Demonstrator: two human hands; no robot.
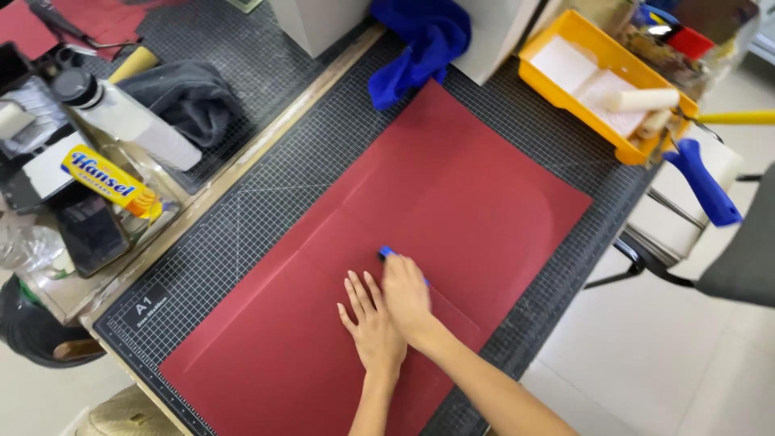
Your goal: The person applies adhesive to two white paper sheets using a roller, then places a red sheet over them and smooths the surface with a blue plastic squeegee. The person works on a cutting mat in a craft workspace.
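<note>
2 hands meet on the red sheet [452,202], its long axis diagonal; left hand [373,323] flat, fingers spread, holding nothing; right hand [406,295] closed over a small blue tool [387,253] pointing away.

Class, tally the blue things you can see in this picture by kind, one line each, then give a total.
Blue cloth: 1
Blue roller handle: 1
Small blue tool under the right hand, on the red sheet: 1
Total: 3
The left hand lies flat on the sheet beside it.
</note>
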